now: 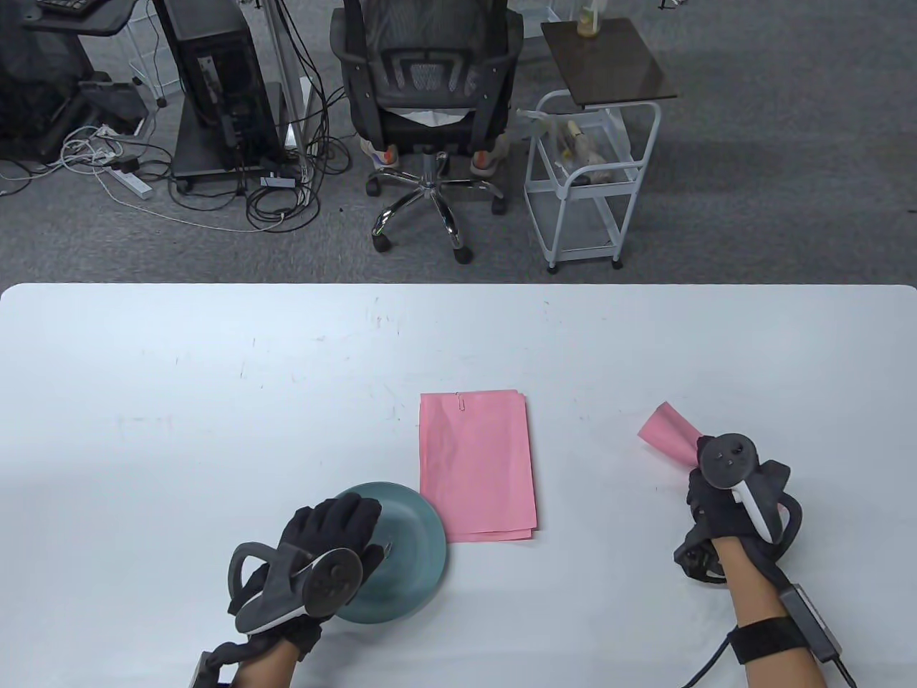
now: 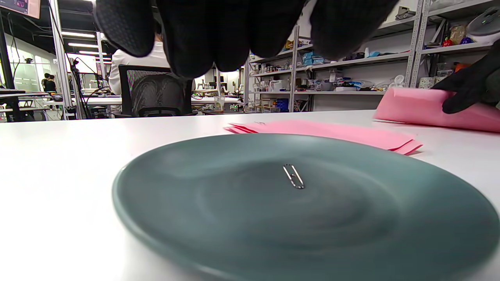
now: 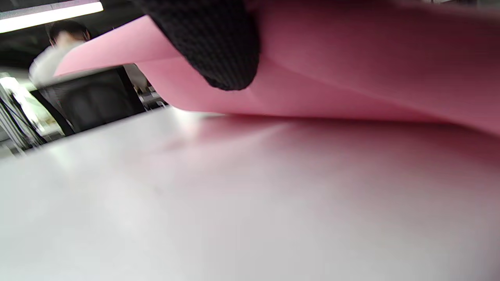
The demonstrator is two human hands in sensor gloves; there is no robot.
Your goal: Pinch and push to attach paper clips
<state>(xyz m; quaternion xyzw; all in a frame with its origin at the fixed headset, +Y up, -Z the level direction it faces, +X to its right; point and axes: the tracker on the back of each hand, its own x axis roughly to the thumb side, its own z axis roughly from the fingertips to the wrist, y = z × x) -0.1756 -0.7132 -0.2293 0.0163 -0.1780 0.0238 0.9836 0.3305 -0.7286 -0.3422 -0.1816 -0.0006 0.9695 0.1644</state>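
your left hand (image 1: 326, 548) hovers, fingers loose, over the paper clip (image 2: 293, 176) on the plate (image 2: 164, 218); pinch its long sides. your right hand (image 1: 723, 494) clamps the pink sheets (image 1: 670, 432); keep their edge flat.

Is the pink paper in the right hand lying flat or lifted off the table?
Lifted. The right hand grips the pink paper, which curves above the table.
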